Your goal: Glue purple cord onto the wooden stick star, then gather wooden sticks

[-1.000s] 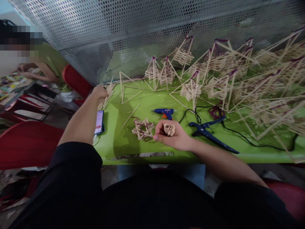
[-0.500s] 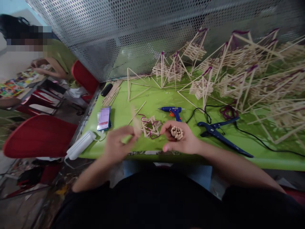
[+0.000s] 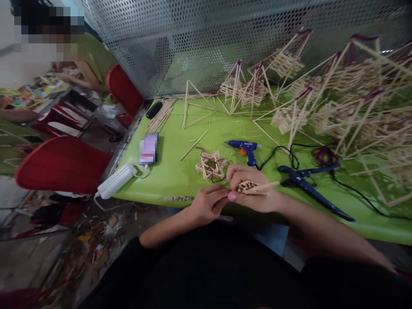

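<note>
My right hand [image 3: 257, 195] rests at the near edge of the green table [image 3: 174, 176], shut on a bundle of short wooden sticks [image 3: 245, 186] whose ends point up. My left hand [image 3: 209, 205] is pressed against the right thumb, fingers pinched at the end of one long thin stick [image 3: 265, 186] that lies across the bundle and points right. Just beyond the hands lies a small star-shaped stick frame [image 3: 212, 164] wound with purple yarn.
A blue glue gun [image 3: 244, 148], its black cord and blue cutters [image 3: 309, 189] lie to the right. A phone [image 3: 149, 148], a white power block [image 3: 116, 182] and loose sticks [image 3: 161, 116] sit left. Stick pyramids [image 3: 337, 94] crowd the back right before a mesh panel [image 3: 193, 38]. Red chairs [image 3: 61, 167] and another person [image 3: 93, 64] are at left.
My left hand came back from the stick pile at the table's far left with a long stick and now meets the right hand. The view has shifted left.
</note>
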Motion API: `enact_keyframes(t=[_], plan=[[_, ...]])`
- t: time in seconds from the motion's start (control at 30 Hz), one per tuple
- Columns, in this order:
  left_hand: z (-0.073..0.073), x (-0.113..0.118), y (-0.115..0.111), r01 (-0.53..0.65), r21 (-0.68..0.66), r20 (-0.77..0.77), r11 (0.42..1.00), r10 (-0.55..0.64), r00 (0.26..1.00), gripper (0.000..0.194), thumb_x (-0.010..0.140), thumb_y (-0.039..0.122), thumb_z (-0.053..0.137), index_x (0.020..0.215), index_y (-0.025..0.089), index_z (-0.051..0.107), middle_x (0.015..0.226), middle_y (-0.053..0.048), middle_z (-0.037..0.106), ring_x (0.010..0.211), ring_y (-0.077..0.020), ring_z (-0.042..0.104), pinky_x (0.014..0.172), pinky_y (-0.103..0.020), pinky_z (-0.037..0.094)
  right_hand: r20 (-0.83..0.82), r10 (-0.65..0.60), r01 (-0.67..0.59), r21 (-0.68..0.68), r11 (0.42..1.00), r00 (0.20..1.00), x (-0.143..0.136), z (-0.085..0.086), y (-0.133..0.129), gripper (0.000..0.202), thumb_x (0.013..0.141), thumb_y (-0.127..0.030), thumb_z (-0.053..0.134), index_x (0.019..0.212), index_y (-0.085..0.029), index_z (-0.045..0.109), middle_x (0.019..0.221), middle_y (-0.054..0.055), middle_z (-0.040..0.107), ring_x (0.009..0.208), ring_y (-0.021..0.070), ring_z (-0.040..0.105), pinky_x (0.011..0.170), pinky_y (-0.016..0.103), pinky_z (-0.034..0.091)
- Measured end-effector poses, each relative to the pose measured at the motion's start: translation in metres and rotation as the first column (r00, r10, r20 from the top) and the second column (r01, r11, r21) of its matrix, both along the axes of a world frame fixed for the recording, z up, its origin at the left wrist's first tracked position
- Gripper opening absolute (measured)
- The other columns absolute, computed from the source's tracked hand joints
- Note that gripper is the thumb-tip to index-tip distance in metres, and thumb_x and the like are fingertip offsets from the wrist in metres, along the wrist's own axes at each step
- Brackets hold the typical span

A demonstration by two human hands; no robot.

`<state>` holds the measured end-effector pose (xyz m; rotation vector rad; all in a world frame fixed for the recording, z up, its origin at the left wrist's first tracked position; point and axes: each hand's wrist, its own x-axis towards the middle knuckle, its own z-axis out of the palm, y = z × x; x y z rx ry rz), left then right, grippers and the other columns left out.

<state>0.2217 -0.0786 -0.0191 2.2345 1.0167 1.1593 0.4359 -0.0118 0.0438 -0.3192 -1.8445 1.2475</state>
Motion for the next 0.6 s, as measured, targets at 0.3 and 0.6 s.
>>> enact_keyframes(t=[0.3,0.6], plan=[[0.035,-0.044,0.021,-0.014,0.276,-0.211,0.961,0.075,0.975,0.019,0.100,0.039,0.086,0.109,0.027,0.074,0.088,-0.003,0.084,0.071,-0.0213,0.078,0.060,-0.037,0.061,-0.022,0.185,-0.186,-0.166,0.968,0.983,0.002,-0.010,0.000,0.049,0.101,-0.066,0.084,0.087,-0.022,0.069,0.095,0.004,0.068,0.089,0.0195,0.069,0.080,0.035,0.053],[0.098,-0.178,0.260,-0.643,0.068,-0.798,0.763,0.428,0.425,0.033,0.102,0.041,0.068,0.119,0.019,0.086,0.123,-0.015,0.084,0.117,-0.0382,0.078,0.107,-0.053,0.060,-0.221,-0.051,-0.005,-0.245,0.970,0.974,0.002,-0.015,0.004,0.043,0.103,-0.045,0.089,0.079,-0.022,0.061,0.076,-0.003,0.052,0.066,0.0120,0.045,0.060,0.029,0.036]])
